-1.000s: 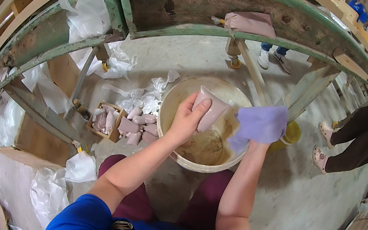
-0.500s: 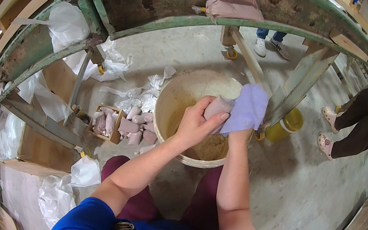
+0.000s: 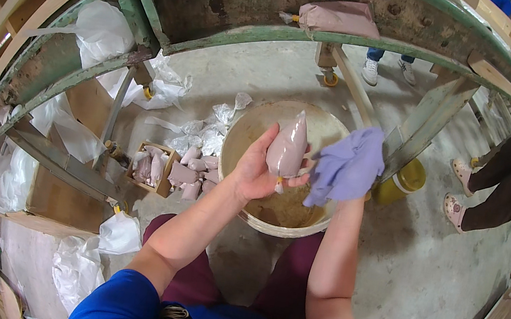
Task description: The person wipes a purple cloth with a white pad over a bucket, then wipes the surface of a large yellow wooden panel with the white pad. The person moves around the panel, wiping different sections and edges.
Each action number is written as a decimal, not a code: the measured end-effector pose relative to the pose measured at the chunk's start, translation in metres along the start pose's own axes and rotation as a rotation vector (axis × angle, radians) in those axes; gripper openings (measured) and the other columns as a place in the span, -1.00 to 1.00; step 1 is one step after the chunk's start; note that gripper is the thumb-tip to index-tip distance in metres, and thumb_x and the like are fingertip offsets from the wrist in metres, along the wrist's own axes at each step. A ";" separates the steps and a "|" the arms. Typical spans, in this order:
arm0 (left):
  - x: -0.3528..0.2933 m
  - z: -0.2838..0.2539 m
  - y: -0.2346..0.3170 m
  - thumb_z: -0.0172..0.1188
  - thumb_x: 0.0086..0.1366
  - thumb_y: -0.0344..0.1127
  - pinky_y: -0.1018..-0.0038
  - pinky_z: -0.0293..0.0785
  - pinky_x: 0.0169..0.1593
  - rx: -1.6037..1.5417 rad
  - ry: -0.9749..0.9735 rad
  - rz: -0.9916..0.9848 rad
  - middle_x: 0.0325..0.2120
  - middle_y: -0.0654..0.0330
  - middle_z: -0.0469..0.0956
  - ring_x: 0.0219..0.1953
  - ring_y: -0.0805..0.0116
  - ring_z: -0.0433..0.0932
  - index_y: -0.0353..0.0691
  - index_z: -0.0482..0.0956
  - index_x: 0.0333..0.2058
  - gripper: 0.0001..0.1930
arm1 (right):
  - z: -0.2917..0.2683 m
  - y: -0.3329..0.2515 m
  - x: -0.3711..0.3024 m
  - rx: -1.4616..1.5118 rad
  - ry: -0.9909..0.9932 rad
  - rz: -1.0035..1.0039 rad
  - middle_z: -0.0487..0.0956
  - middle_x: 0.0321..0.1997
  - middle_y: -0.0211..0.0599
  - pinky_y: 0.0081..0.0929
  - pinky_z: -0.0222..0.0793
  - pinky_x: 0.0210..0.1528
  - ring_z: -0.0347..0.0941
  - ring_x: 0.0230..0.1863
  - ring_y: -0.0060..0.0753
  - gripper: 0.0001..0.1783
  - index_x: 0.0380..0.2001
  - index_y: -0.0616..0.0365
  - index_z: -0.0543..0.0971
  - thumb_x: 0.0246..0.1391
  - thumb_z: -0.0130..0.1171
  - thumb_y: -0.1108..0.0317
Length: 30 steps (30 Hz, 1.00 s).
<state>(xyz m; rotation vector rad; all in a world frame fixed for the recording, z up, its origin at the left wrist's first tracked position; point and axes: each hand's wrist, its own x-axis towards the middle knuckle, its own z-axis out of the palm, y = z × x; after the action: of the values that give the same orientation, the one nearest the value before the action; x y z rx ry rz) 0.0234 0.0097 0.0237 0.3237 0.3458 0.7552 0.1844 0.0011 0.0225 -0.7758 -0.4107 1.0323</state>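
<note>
My left hand (image 3: 248, 173) is turned palm up over the bucket and holds a clear plastic bag filled with pinkish paste (image 3: 288, 150). The bag tapers at its far end, and a yellow tie closes its near end. To its right, my right hand (image 3: 349, 206) grips a crumpled purple cloth (image 3: 352, 165), which hides most of the fingers. Cloth and bag are slightly apart. Below both hands stands a large, round, whitish bucket (image 3: 228, 148) with brownish residue inside.
Similar filled bags (image 3: 184, 173) lie on the floor by a small wooden crate (image 3: 163, 179). A larger one (image 3: 341, 18) rests on the green metal frame (image 3: 256, 32). Crumpled plastic (image 3: 209, 130) lies left of the bucket. A yellow-green pail (image 3: 406, 178) and another person's legs (image 3: 499, 177) are right.
The cloth has come off the bag and moved right with my right hand. My left hand has turned palm up, so the whole bag shows.
</note>
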 end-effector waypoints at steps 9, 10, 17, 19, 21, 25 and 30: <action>0.011 -0.020 0.001 -0.23 0.34 0.10 0.28 0.49 -0.22 0.101 0.125 -0.026 -0.22 0.12 0.46 -0.25 0.26 0.47 -0.20 0.33 -0.03 -0.51 | -0.011 0.012 0.018 0.006 -0.162 -0.191 0.43 -0.30 -0.32 -0.53 0.34 -0.25 0.35 -0.28 -0.45 -0.80 -0.28 0.20 0.39 0.17 -0.09 0.29; 0.010 -0.027 0.004 -0.24 0.35 0.09 0.29 0.48 -0.22 0.151 0.064 -0.029 -0.20 0.12 0.45 -0.23 0.26 0.46 -0.20 0.30 -0.01 -0.50 | -0.009 0.012 0.017 -0.025 -0.168 -0.180 0.45 -0.26 -0.29 -0.50 0.34 -0.24 0.36 -0.25 -0.41 -0.80 -0.24 0.22 0.39 0.15 -0.06 0.31; 0.014 -0.022 -0.008 -0.29 0.39 0.01 0.44 0.39 -0.14 0.669 0.298 0.291 -0.12 0.11 0.41 -0.15 0.33 0.43 -0.19 0.17 0.11 -0.52 | 0.024 0.038 -0.014 -1.055 -0.367 -0.547 0.44 -0.13 -0.08 -0.34 0.31 -0.09 0.39 -0.11 -0.12 -0.58 -0.06 0.25 0.33 0.00 0.07 0.32; 0.009 -0.021 -0.010 -0.27 0.39 -0.03 0.49 0.35 -0.09 0.780 0.305 0.405 -0.13 0.12 0.41 -0.13 0.38 0.41 -0.18 0.18 0.11 -0.55 | 0.024 0.040 -0.025 -1.180 -0.434 -0.592 0.49 -0.26 -0.03 -0.28 0.35 -0.20 0.44 -0.24 -0.01 -0.59 -0.12 0.21 0.37 -0.02 0.07 0.23; 0.007 -0.021 -0.013 -0.25 0.40 -0.07 0.54 0.31 -0.05 0.921 0.220 0.544 -0.13 0.12 0.40 -0.13 0.41 0.38 -0.18 0.21 0.08 -0.59 | 0.025 0.034 -0.024 -1.147 -0.392 -0.571 0.49 -0.18 0.01 -0.32 0.35 -0.14 0.44 -0.14 -0.04 -0.57 -0.07 0.21 0.37 -0.01 0.06 0.25; 0.000 -0.019 -0.012 -0.26 0.41 -0.08 0.55 0.31 -0.06 1.216 0.064 0.528 -0.17 0.11 0.41 -0.13 0.43 0.37 -0.25 0.27 0.03 -0.60 | 0.020 0.041 -0.014 -0.740 -0.190 -0.508 0.49 -0.11 -0.10 -0.42 0.33 -0.05 0.44 -0.08 -0.23 -0.58 -0.04 0.23 0.38 0.02 0.06 0.29; -0.007 -0.014 0.000 -0.30 0.34 0.16 0.61 0.41 -0.50 0.982 0.034 0.298 -0.20 0.08 0.44 -0.33 0.45 0.46 -0.32 0.28 -0.01 -0.40 | -0.015 0.042 0.013 -0.944 -0.154 -0.901 0.46 -0.04 -0.18 -0.49 0.26 0.06 0.38 -0.01 -0.37 -0.61 -0.04 0.32 0.36 0.06 0.03 0.39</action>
<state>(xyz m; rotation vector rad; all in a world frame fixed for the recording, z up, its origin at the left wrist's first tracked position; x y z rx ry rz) 0.0131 0.0075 0.0125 1.3092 0.7013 0.8402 0.1745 0.0194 -0.0189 -1.1661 -1.2886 -0.0128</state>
